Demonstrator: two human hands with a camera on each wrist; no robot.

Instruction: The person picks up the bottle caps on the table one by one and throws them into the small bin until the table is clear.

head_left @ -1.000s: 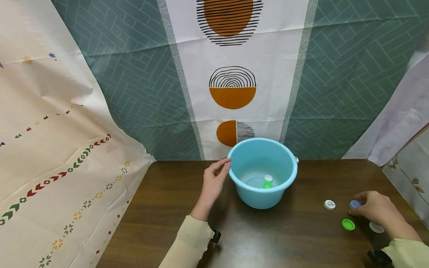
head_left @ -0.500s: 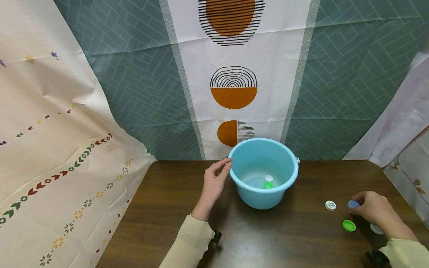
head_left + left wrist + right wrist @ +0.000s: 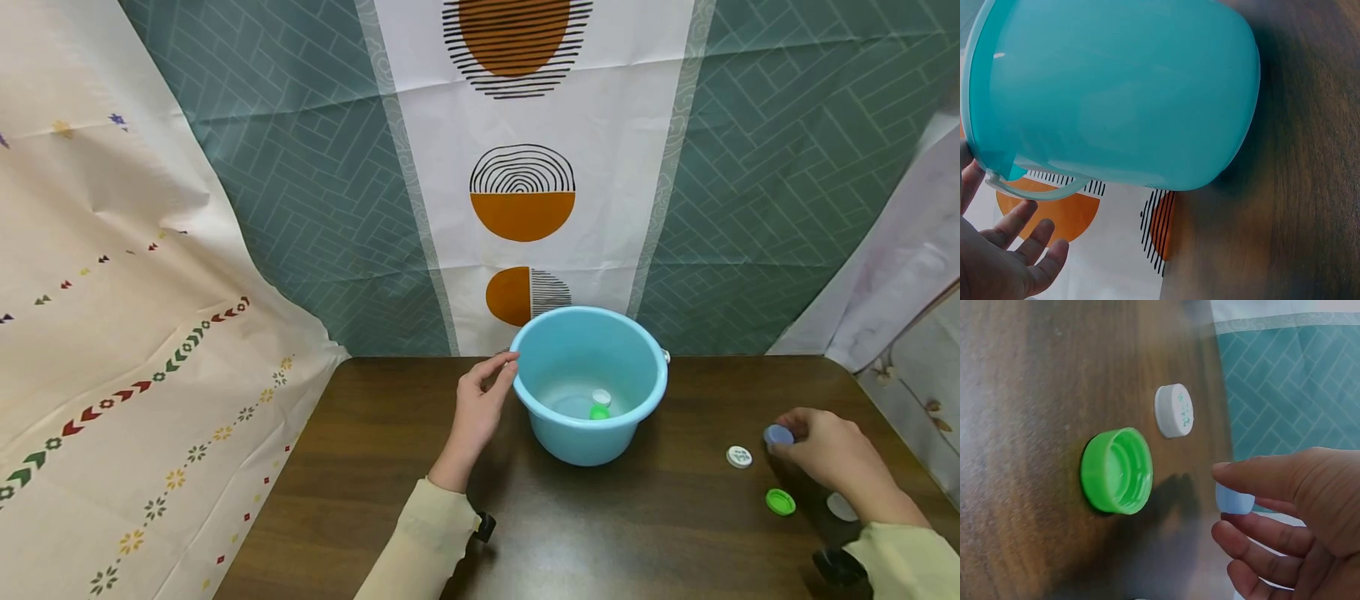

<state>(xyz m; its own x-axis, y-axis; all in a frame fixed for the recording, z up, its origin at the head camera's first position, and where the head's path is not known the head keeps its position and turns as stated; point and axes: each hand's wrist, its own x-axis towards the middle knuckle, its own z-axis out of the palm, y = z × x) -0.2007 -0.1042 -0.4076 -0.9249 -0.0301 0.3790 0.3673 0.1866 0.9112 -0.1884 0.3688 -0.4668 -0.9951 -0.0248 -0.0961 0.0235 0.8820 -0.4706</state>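
Observation:
My right hand (image 3: pixel 832 454) pinches a light blue bottle cap (image 3: pixel 778 435) between thumb and fingers. The right wrist view shows this blue cap (image 3: pixel 1233 500) held above the table, its shadow below. Beside it lie a green bottle cap (image 3: pixel 781 502), hollow side up, and a white bottle cap (image 3: pixel 738 457) with green print. A clear or whitish cap (image 3: pixel 842 507) is partly hidden by my right hand. At the left rim of a light blue bucket (image 3: pixel 588 442), my left hand (image 3: pixel 480 408) grips the edge with thumb and index finger; its other fingers (image 3: pixel 1044 244) are spread.
Inside the bucket lie a white cap (image 3: pixel 602 398) and a green cap (image 3: pixel 599 412). The bucket's handle (image 3: pixel 1044 194) hangs against its side. The brown wooden table (image 3: pixel 600 542) meets a patterned cloth (image 3: pixel 300 208) at its back edge.
My right hand has moved left and slightly up from the table with the blue bottle cap. The left hand and the bucket stay put.

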